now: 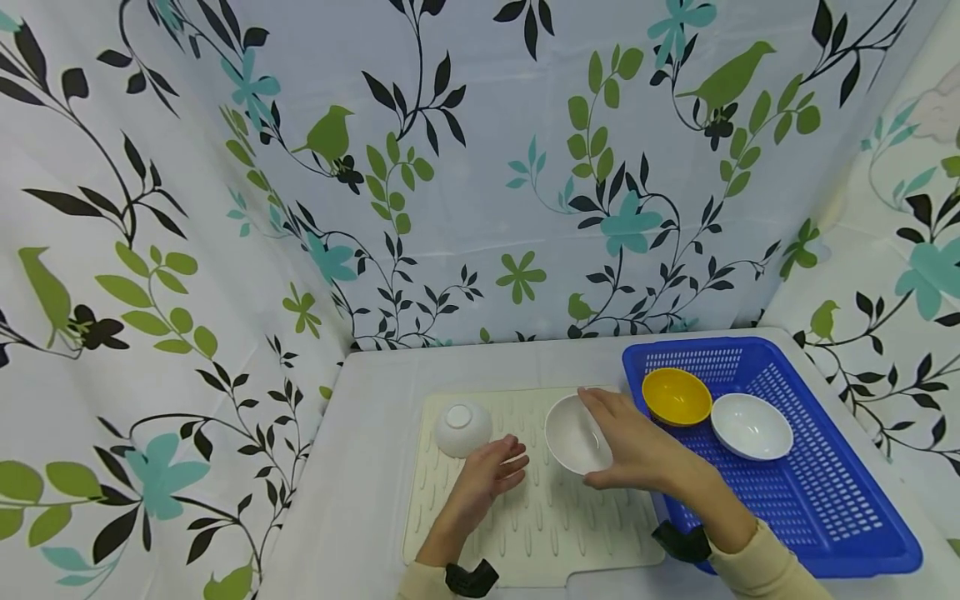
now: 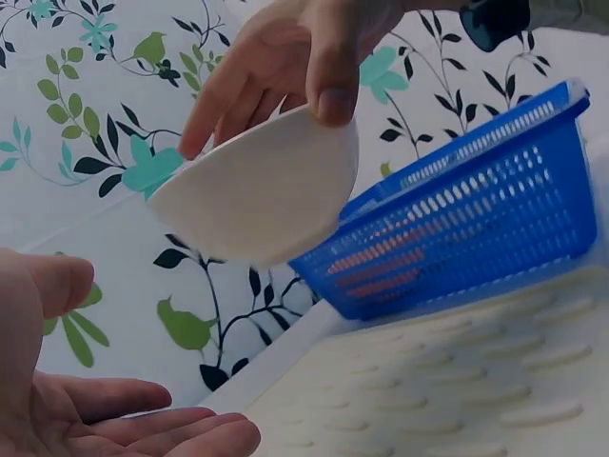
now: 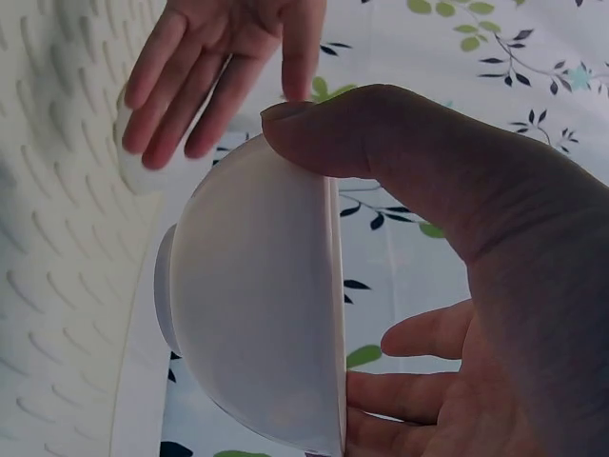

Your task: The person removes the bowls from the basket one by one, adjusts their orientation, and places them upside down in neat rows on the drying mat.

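Note:
My right hand (image 1: pixel 637 442) grips a white bowl (image 1: pixel 573 435) by its rim, thumb on one side and fingers on the other. In the right wrist view the bowl (image 3: pixel 257 295) is tilted on its side, and it hangs above the cream ridged mat (image 1: pixel 525 533). My left hand (image 1: pixel 487 475) holds nothing; its fingers are extended, palm turned toward the held bowl, a short gap away. Just beyond the left fingers, a second white bowl (image 1: pixel 462 430) lies upside down on the mat, its foot ring facing up.
At the right stands a blue perforated basket (image 1: pixel 832 508). A yellow bowl (image 1: pixel 677 397) and another white bowl (image 1: pixel 752 427) sit inside it, openings up. The white table (image 1: pixel 352 467) is bordered by curtains (image 1: pixel 465 183) printed with leaves and birds.

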`<state>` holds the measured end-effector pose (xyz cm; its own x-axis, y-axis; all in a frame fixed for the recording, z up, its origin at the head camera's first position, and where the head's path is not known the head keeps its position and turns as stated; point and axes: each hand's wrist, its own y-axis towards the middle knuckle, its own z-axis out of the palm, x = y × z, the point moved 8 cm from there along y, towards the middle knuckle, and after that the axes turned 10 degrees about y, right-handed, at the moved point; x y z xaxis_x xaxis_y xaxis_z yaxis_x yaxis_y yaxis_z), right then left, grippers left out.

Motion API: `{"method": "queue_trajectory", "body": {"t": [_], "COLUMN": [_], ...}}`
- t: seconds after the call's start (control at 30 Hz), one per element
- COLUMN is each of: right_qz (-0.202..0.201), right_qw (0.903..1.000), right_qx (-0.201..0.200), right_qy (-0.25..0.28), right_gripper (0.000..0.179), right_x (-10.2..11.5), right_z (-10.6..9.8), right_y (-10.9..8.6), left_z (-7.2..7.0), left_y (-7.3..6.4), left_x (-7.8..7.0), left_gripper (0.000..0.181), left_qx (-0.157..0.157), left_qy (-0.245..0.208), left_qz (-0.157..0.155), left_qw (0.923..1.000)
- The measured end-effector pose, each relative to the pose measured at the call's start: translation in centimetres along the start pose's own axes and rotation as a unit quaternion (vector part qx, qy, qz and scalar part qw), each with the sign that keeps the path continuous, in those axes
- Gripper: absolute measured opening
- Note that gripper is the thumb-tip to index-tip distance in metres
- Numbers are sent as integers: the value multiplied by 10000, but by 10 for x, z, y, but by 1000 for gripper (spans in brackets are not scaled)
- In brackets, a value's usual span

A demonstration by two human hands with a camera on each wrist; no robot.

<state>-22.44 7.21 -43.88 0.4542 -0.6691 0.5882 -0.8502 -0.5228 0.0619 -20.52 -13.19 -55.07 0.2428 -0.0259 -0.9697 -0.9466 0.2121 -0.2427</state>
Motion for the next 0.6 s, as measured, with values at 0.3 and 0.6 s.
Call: {"method": "queue_trajectory", "body": {"t": [0.3,0.6], "right_qz": [-301,-507], "right_qw": [9994,9984], "right_qx": [108,119], "right_qy": [160,235], "right_gripper": [115,114], "right_x": [13,22], "right_z": [12,18], "right_y": [6,10], "left_z": [28,40], "left_y": [4,0], "left_x": [-1,-7], "left_gripper": [67,67], "left_qx": [736,1029], "left_qy": [-937,-1429], "left_qz": [-196,-135], "left_qw": [9927,9843]}}
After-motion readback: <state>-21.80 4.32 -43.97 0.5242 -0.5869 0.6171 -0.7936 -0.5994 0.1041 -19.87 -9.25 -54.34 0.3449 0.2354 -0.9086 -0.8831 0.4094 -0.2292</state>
